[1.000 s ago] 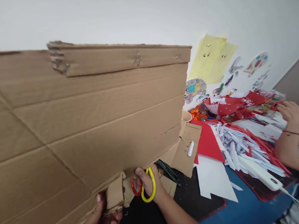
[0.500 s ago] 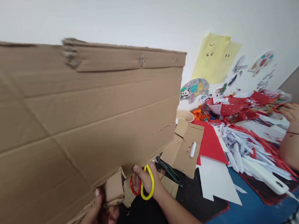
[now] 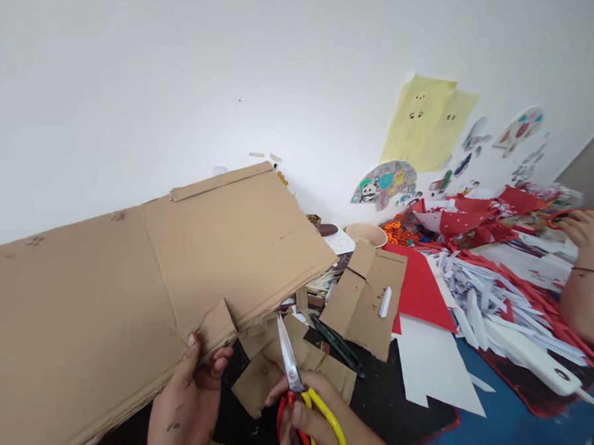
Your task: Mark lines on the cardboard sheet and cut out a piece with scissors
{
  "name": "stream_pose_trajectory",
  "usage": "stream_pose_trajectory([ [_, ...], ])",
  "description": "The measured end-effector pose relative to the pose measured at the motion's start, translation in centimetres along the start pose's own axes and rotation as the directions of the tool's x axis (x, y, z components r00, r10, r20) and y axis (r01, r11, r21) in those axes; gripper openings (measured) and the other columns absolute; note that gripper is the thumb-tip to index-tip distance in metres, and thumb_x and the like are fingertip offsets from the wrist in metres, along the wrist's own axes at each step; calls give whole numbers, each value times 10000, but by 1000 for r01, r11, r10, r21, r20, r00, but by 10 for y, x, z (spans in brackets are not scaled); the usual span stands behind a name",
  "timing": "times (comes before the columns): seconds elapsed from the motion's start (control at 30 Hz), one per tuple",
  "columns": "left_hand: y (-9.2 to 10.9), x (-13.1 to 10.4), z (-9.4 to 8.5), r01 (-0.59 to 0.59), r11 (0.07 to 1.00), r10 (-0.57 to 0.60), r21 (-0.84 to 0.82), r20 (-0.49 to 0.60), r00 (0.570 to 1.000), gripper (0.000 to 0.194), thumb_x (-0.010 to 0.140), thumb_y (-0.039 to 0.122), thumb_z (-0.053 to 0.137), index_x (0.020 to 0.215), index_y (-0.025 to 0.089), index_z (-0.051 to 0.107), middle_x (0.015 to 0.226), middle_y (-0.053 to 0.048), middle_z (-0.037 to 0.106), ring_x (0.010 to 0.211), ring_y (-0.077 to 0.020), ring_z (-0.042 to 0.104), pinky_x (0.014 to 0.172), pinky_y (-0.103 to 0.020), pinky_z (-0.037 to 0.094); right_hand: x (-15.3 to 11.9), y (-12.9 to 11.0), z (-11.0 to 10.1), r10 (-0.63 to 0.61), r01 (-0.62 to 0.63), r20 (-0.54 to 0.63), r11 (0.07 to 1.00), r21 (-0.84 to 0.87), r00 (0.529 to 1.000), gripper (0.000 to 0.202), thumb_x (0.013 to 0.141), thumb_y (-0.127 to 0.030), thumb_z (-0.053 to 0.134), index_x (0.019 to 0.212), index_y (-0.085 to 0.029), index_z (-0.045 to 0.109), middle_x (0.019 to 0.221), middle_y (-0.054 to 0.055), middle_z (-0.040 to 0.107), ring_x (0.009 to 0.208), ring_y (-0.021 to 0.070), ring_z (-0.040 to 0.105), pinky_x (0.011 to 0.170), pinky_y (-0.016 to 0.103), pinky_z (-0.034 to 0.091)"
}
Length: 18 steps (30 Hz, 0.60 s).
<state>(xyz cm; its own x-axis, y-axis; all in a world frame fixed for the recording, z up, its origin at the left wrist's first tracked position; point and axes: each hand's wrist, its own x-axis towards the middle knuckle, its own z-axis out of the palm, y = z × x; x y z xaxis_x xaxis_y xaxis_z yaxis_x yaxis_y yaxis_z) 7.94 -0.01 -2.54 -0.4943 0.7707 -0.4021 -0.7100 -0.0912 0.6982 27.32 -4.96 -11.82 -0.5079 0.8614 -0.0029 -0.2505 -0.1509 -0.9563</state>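
Observation:
A large folded sheet of brown cardboard fills the left side, its lower edge pinched in my left hand. Beside my left thumb, a small cardboard flap stands bent out from that edge. My right hand grips scissors with one red and one yellow handle. Their blades point up and away, nearly closed, just right of the cardboard's lower edge and apart from it. Cut cardboard scraps lie on the black mat beneath.
A dark green utility knife lies right of the scissors, near a flat cardboard piece. Beyond are red paper, white paper strips, a white glue gun and a bowl. Another person's hand holds red-handled scissors at right.
The cardboard sheet has tipped lower, showing more wall and table behind it. My right hand has moved down from the edge, and the scissor blades now show, pointing up.

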Motion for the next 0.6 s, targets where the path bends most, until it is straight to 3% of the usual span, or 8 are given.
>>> stream_pose_trajectory([
  [0.13,-7,11,-13,-28,999,26,41,40,999,81,794,131,803,800,163,729,586,18,692,425,-146,657,416,-165,530,3,-27,-1,80,-73,155,996,-53,985,1056,694,-960,813,1305,-101,752,800,107,755,715,224,757,631,279,592],
  [0.37,-15,28,-40,-143,981,117,131,188,975,484,578,535,1033,688,180,723,565,-9,693,505,-184,675,558,-288,646,28,-33,-5,197,-188,242,980,-57,950,980,702,-844,912,1342,-136,689,867,101,770,686,172,729,584,210,546],
  [0.53,-19,33,-53,-233,946,179,225,235,955,566,629,681,983,653,176,730,617,-49,720,567,-204,695,611,-327,651,34,-33,-5,211,-218,308,976,-12,927,1004,618,-837,953,1304,-155,683,964,121,789,838,197,776,770,266,595],
  [0.6,-20,32,-56,-278,924,218,264,233,948,549,673,683,957,706,175,750,651,-57,734,581,-220,698,595,-350,640,34,-36,-1,213,-212,304,977,-36,929,982,649,-869,914,1281,-156,675,957,110,786,764,167,761,726,242,587],
])
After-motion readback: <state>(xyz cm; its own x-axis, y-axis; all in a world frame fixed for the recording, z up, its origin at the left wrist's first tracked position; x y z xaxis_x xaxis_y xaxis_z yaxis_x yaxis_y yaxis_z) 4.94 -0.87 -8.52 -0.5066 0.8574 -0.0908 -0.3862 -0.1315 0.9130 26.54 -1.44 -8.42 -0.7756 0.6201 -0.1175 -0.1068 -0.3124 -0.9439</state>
